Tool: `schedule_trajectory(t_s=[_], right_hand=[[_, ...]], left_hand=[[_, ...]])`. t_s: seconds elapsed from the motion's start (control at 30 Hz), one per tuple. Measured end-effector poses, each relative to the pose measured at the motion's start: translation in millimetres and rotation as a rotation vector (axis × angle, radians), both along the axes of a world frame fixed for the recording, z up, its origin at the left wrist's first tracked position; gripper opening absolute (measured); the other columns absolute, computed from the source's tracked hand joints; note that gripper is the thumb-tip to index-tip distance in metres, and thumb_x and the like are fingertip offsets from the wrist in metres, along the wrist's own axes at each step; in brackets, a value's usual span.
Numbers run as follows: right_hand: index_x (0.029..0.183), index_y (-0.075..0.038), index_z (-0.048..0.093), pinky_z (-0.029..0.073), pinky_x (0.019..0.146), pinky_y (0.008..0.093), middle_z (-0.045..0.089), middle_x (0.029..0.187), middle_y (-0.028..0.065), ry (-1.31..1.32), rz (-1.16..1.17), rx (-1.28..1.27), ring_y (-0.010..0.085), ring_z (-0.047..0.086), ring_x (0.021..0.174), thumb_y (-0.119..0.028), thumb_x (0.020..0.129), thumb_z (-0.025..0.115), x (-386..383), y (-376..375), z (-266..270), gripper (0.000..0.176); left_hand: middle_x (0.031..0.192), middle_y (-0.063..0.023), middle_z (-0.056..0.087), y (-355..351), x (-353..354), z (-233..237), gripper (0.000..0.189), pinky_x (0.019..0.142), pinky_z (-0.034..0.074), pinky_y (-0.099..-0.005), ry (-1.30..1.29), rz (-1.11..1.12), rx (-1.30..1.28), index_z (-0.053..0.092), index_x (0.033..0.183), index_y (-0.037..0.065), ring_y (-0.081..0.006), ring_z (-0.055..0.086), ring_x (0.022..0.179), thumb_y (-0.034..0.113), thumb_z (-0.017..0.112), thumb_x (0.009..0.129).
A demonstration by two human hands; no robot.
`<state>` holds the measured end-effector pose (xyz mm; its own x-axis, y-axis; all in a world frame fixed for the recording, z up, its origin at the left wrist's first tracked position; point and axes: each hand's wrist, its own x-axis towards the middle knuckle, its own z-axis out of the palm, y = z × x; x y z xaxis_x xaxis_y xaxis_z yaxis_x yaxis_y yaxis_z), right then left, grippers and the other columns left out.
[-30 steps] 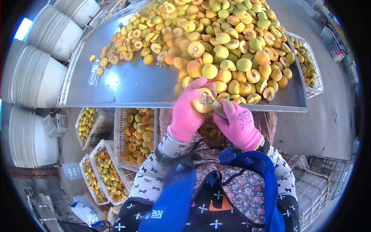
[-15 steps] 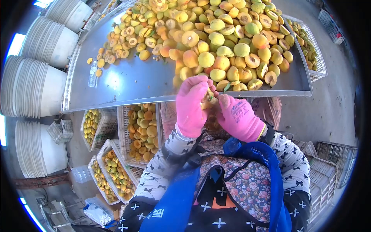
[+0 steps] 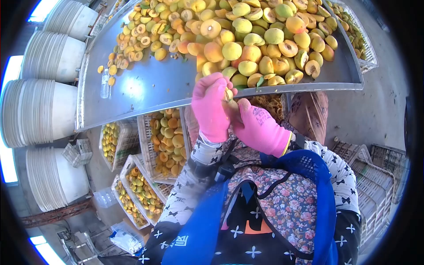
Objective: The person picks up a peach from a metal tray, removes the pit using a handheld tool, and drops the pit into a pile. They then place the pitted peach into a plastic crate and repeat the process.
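Observation:
Both my hands wear pink gloves and meet just off the near edge of the metal table [image 3: 150,104]. My left hand [image 3: 211,108] is closed round a yellow peach [image 3: 228,94], only partly visible between the fingers. Right against it, my right hand [image 3: 263,126] is closed, its thumb toward the peach; whatever its fingers hold is hidden. A large heap of whole and halved peaches [image 3: 232,51] covers the table just beyond my hands, some showing the stone or its hollow.
A plastic bottle [image 3: 105,85] stands at the table's left. Beneath the near edge are crates of peaches [image 3: 170,141], with more crates [image 3: 141,192] at lower left. Stacked white tubs [image 3: 57,108] line the left side. Empty-looking crates [image 3: 373,194] are stacked at right.
My view has shifted a little, so the table sits higher in it. My right hand has turned and come in lower and closer against my left, which keeps hold of the peach.

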<state>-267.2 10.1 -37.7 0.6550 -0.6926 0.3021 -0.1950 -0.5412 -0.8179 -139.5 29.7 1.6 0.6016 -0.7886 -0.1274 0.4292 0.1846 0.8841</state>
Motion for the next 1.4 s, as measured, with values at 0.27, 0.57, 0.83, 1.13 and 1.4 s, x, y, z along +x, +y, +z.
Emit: schedule_trajectory(t_s=[0.27,0.57,0.83,1.13,1.4], right_hand=[[0.116,-0.006,0.053,0.051,0.063,0.0400,0.063,0.090,0.0111,0.366,0.003,-0.489,0.0286,0.066,0.076,-0.020,0.085,0.063,-29,-50,-9,0.035],[0.112,-0.003,0.061,0.045,0.056,0.0238,0.059,0.078,-0.0029,-0.404,-0.010,1.042,0.0057,0.056,0.068,-0.024,0.090,0.072,-11,-38,34,0.031],[0.104,-0.005,0.059,0.052,0.067,0.0440,0.064,0.084,0.0180,-0.137,-0.304,-0.229,0.0376,0.065,0.079,-0.020,0.083,0.073,-17,-54,55,0.029],[0.101,-0.009,0.051,0.048,0.067,0.0476,0.060,0.088,0.0112,0.237,-0.164,-0.343,0.0324,0.065,0.076,-0.023,0.085,0.067,-18,-27,35,0.027],[0.100,-0.008,0.050,0.048,0.067,0.0466,0.059,0.088,0.0105,0.420,-0.054,-0.471,0.0301,0.065,0.076,-0.024,0.087,0.063,-19,-36,27,0.024]], left_hand=[[0.113,-0.0148,0.062,-1,18,-10,0.031,0.089,0.055,-0.0352,0.150,-0.363,0.084,0.054,0.128,-0.002,-0.0239,0.064,0.102,0.011,0.053,0.100],[0.139,-0.0177,0.051,4,-1,14,0.058,0.112,0.038,-0.0460,-0.048,-0.511,-0.080,0.042,0.144,0.000,-0.0336,0.050,0.127,0.023,0.044,0.091],[0.136,-0.0174,0.054,8,14,24,0.051,0.106,0.043,-0.0468,0.308,-0.383,-0.159,0.043,0.144,0.006,-0.0308,0.053,0.125,0.029,0.046,0.099],[0.120,-0.0168,0.061,0,1,25,0.038,0.099,0.046,-0.0479,0.380,-0.277,-0.225,0.053,0.126,0.005,-0.0342,0.058,0.111,0.033,0.050,0.101],[0.106,-0.0130,0.060,3,-3,21,0.025,0.091,0.049,-0.0416,0.303,-0.213,-0.131,0.055,0.118,0.004,-0.0287,0.059,0.100,0.014,0.061,0.096]])
